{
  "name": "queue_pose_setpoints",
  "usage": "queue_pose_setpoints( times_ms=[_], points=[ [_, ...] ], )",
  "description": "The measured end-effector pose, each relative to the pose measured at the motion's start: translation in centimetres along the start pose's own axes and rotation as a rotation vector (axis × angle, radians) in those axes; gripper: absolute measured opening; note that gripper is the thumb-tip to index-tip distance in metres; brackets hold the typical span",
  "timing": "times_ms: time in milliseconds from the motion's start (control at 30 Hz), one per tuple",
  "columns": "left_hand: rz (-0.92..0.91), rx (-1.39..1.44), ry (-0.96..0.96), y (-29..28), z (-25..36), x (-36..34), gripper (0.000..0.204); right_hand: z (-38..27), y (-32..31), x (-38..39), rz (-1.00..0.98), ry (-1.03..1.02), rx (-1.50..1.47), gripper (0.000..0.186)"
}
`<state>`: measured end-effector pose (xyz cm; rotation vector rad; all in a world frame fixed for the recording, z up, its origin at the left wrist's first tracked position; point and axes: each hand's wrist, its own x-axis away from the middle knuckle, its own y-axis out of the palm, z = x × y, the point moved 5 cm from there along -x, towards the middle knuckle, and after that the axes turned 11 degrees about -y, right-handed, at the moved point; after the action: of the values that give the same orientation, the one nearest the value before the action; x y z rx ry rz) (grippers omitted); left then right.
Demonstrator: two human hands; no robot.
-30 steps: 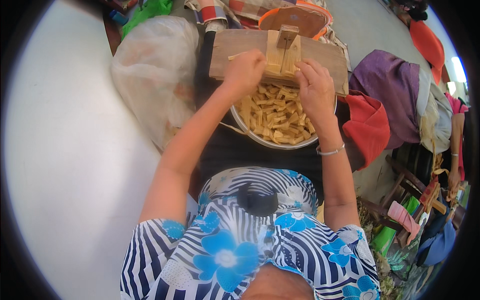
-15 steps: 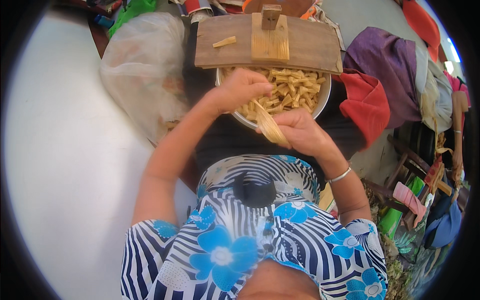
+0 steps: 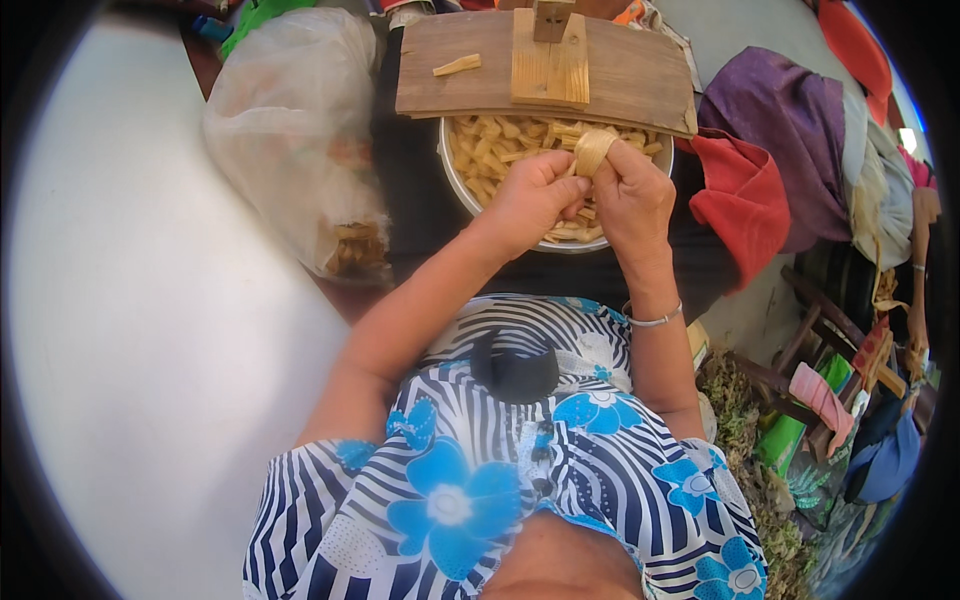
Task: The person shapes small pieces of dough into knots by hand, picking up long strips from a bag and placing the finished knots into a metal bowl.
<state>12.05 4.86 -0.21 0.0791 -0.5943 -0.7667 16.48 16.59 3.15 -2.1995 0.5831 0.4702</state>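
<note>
Between my hands a dried, straw-coloured leaf strip [image 3: 592,150], like a husk, is bent into a loop. My right hand [image 3: 636,200] grips it with the fingers closed around its right side. The thumb and fingers of my left hand [image 3: 537,200] pinch its lower end, partly hidden behind the knuckles. Both hands are held over a round metal basin [image 3: 452,180] on my lap. Many small folded pieces of the same tan material [image 3: 490,150] fill the basin.
A wooden board [image 3: 450,90] with an upright block [image 3: 552,20] lies across the basin's far rim; one loose tan piece [image 3: 457,65] rests on it. A translucent plastic bag [image 3: 290,130] stands left. Red cloth [image 3: 740,190] and purple cloth [image 3: 775,130] are at the right.
Both hands have moved up and right, over the basin. The leaf strip, stretched out lengthwise before, is now curled into a loop.
</note>
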Motion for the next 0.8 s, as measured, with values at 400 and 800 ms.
queue_pose_setpoints(
  times_ms=[400, 800],
  points=[
    [0.418, -0.807, 0.798, 0.4, 0.4, 1.8, 0.025, 3.9, 5.1, 6.5, -0.166, 0.924, -1.393, 0.030],
    [0.271, -0.650, 0.321, -0.4, 1.3, -1.0, 0.021, 1.6, 1.8, 2.4, -0.037, 0.097, -0.352, 0.011]
  ],
)
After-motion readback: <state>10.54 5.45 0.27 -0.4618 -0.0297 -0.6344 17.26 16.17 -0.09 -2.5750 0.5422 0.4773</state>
